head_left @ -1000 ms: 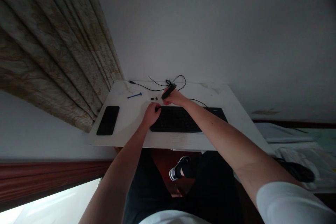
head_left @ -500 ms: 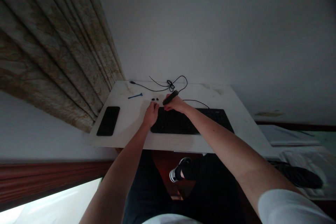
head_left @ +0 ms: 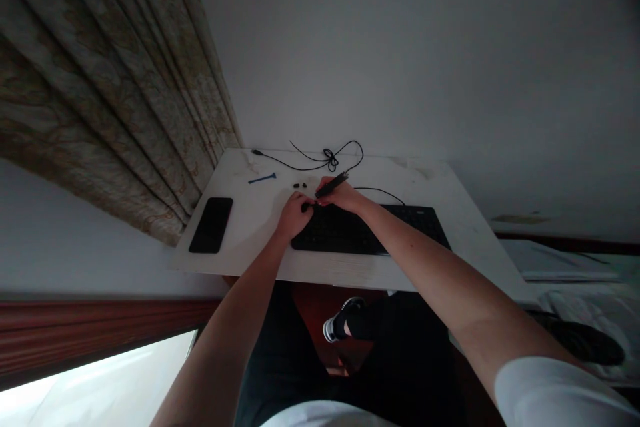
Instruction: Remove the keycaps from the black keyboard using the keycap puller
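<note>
Head view: the right hand (head_left: 345,199) has its fingers closed round a slim black tool (head_left: 332,185), held slanting above the far left part of a black keyboard (head_left: 340,233), which lies near the front edge of a white table (head_left: 257,223). The left hand (head_left: 292,216) rests at the keyboard's far left corner, fingertips close to the right hand's; whether they pinch anything I cannot tell. Just beyond sit two small black pieces (head_left: 297,185); farther left lie a blue tool (head_left: 262,179) and a dark phone (head_left: 211,225). A black cable (head_left: 283,163) loops behind the hands.
</note>
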